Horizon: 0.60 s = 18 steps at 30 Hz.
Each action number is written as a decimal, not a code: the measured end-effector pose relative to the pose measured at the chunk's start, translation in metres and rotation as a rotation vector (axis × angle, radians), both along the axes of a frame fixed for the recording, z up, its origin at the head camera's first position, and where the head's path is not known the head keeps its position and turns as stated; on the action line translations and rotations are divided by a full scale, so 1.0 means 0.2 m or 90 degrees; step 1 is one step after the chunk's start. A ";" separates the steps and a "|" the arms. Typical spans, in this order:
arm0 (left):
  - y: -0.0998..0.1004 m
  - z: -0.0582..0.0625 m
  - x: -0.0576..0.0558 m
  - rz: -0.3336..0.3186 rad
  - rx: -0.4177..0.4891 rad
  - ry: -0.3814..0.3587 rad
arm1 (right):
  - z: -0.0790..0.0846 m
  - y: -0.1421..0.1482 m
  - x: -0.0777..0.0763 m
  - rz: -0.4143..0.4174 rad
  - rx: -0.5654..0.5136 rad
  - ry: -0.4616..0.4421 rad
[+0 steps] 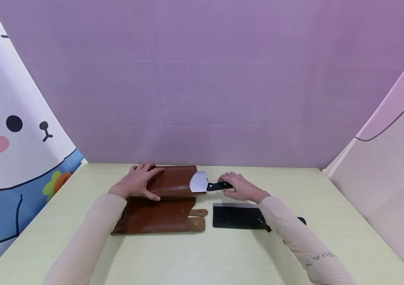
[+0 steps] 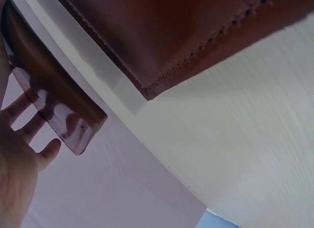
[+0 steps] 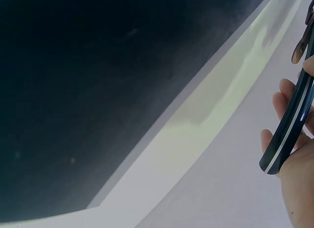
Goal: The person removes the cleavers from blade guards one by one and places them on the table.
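Sleeves (image 1: 88,241) nearest, the left hand's (image 1: 137,183) fingers spread over the far sheath (image 1: 174,181), the right hand (image 1: 241,188) curls round the knife (image 1: 213,186) at its mouth, apparently sheathing or drawing, next requiring a straight slide.

Pretty basic table (image 1: 187,261) here, pale wood-look top. Lying on it: a brown leather sheath (image 1: 155,217) with tan straps to the left, plus a flat black cleaver-shaped piece (image 1: 237,217) to the right, partly hidden by a sleeve (image 1: 287,221).
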State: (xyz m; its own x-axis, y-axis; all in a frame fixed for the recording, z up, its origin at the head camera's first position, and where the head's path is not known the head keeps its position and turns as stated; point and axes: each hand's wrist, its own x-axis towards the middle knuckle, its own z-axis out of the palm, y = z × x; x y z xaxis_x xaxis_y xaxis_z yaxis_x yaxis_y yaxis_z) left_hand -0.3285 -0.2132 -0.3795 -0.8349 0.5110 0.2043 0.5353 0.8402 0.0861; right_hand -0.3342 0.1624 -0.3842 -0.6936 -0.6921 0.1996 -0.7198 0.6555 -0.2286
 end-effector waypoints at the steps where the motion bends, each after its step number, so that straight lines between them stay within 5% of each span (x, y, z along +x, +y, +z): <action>1: 0.00 0.00 0.00 -0.001 0.001 0.002 | 0.00 0.00 0.00 0.000 -0.002 -0.002; 18: -0.02 -0.01 -0.01 -0.003 0.007 0.000 | -0.01 0.06 -0.02 0.010 -0.002 0.009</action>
State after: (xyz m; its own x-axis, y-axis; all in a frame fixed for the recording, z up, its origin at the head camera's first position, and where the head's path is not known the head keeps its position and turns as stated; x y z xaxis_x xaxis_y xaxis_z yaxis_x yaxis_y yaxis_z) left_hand -0.3297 -0.2172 -0.3824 -0.8326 0.5126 0.2099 0.5393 0.8367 0.0957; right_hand -0.3376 0.1754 -0.3867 -0.6801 -0.7021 0.2110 -0.7328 0.6436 -0.2209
